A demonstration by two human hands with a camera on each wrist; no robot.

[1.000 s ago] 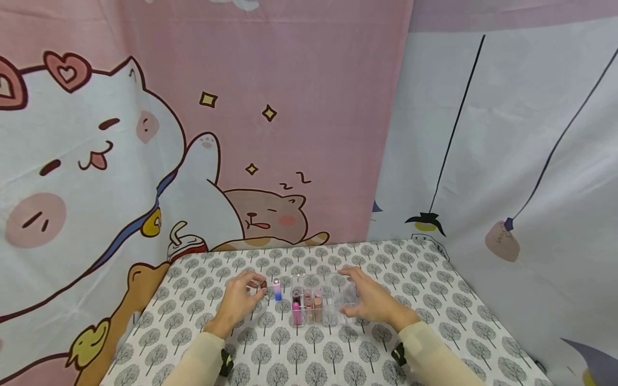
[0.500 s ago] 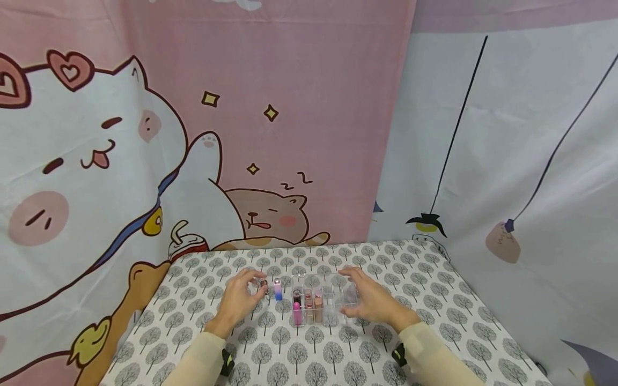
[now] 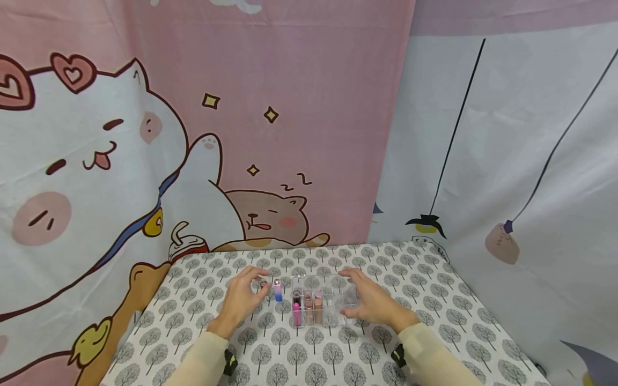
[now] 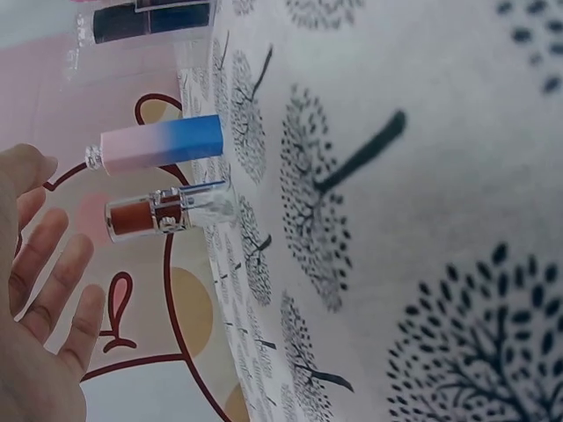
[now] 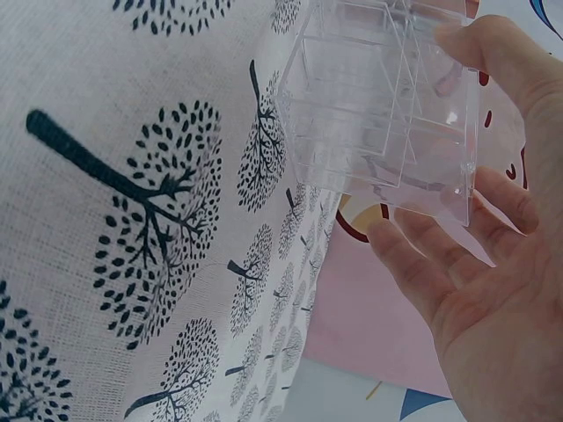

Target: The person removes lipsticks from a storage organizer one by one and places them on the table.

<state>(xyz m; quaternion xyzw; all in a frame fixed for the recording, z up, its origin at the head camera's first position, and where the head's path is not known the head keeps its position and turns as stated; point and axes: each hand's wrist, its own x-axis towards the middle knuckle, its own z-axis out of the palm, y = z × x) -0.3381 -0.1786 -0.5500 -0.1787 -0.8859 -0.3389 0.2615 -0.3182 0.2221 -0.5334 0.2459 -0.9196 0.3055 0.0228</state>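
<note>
A lip gloss tube [image 4: 132,218] with red-brown contents stands upright on the patterned cloth. My left hand [image 3: 240,296] is beside it with thumb and fingers spread apart; the left wrist view shows a gap between them. Close by stands a hexagonal pink-to-blue lipstick [image 4: 163,143] with a jewelled top. My right hand [image 3: 370,299] holds the right end of a clear compartment organizer [image 5: 352,132], thumb at the near edge and fingers reaching to the far side. In the organizer's left part stand a bright pink lipstick [image 3: 296,314] and several other lip tubes.
White cloth [image 3: 270,354] with grey tree prints covers the table. Behind it hangs a pink curtain [image 3: 314,107] with cartoon animals, and a pale one [image 3: 531,134] is on the right.
My left thumb and fingertips have spread wider around the lip gloss tube and drawn back slightly, while the tube stays standing. My right hand and the organizer have stayed put.
</note>
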